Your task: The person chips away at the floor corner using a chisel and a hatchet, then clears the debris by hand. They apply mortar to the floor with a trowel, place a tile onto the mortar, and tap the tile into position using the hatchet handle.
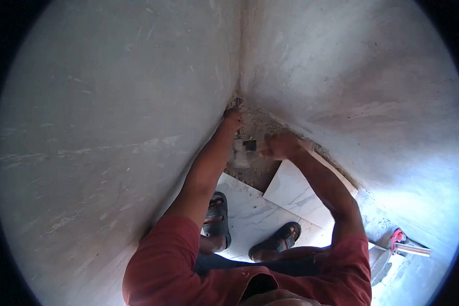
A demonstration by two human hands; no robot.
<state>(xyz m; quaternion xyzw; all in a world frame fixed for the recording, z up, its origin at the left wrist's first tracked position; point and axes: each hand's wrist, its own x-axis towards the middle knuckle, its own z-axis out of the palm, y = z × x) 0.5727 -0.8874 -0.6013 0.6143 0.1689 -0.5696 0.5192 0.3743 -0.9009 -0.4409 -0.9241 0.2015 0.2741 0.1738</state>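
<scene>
My left hand (233,118) reaches down into the corner where the two walls meet, beside the left wall. Its fingers are curled closed, and what they hold, if anything, is hidden. My right hand (281,146) is over the rough, bare floor patch (262,171), near the right wall. Its fingers point left, slightly blurred, and look apart with nothing visible in them. Between the hands lies a pale, greyish flat piece (239,155) with a small dark square (249,145) at its edge. A white marbled tile (296,188) lies under my right forearm.
Plastered walls (112,127) close in on both sides. Marbled floor tiles (239,201) lie under my sandalled feet (217,219). At the lower right, an object with red parts and a striped strip (413,250) lies by the right wall.
</scene>
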